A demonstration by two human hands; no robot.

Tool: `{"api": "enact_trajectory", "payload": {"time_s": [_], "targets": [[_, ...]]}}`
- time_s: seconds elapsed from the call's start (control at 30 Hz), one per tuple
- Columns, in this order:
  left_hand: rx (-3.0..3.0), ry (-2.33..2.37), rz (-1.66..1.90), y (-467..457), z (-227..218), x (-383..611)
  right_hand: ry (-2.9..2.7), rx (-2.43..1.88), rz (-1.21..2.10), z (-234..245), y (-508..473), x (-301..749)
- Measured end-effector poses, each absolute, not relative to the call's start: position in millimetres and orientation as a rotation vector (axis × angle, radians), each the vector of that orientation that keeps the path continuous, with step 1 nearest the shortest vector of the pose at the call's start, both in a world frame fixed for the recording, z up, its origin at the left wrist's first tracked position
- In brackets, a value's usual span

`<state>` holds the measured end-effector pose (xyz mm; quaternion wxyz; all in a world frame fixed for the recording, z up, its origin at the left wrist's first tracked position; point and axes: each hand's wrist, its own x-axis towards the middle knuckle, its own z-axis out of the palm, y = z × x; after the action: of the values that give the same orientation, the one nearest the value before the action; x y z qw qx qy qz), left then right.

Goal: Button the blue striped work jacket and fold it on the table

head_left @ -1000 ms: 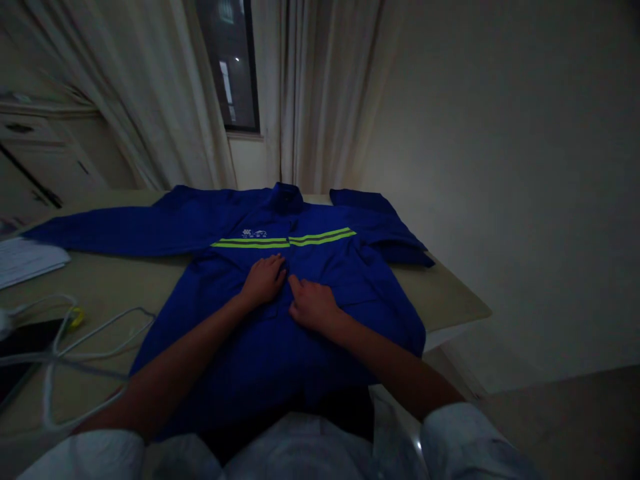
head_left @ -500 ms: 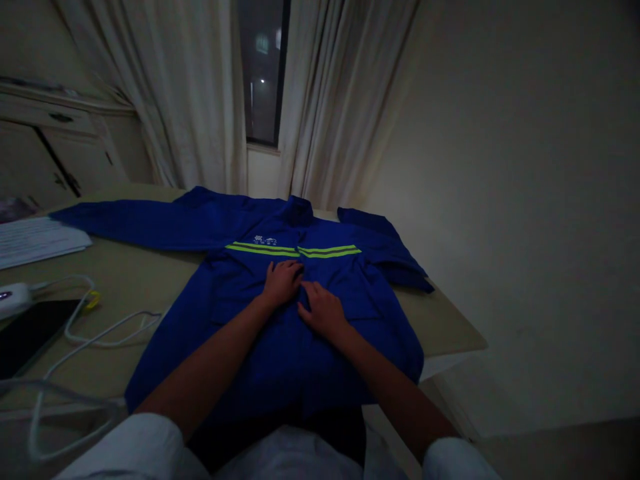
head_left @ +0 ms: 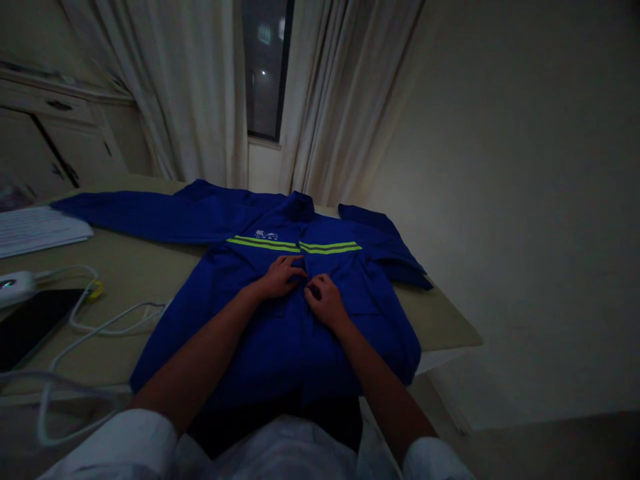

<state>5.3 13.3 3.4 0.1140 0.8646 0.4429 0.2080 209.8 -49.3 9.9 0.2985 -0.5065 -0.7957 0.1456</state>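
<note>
A blue long-sleeved jacket lies front up, with yellow-green chest stripes and a small white logo. Its collar points away from me and its hem hangs over the near table edge. My left hand rests on the chest just below the stripes, fingers spread toward the front placket. Beside it, my right hand has curled fingers, thumb and forefinger drawn together at the placket's edge, pinching the cloth. Any button or fastener under the fingertips is too small and dark to make out.
Printed papers lie at the left of the table, partly under a sleeve. A black phone, a white device and a looped white cable sit nearer. Curtains and a wall stand beyond.
My right hand's fingers have curled in from stretched out. The left hand's fingers have spread and shifted slightly at the placket. The jacket lies nearly the same.
</note>
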Motion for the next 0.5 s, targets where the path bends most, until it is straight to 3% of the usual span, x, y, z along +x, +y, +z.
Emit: {"api": "enact_trajectory", "payload": {"time_s": [0.23,0.5], "targets": [[2.682,1.094,0.667,6.4,11.7,1.0,-2.199,-1.354,0.368,18.8,-52.7,212.5],[2.750,1.096,0.787,-7.2,26.2,8.0,-2.305,-1.847,-0.096,38.4,-71.7,182.7]]}}
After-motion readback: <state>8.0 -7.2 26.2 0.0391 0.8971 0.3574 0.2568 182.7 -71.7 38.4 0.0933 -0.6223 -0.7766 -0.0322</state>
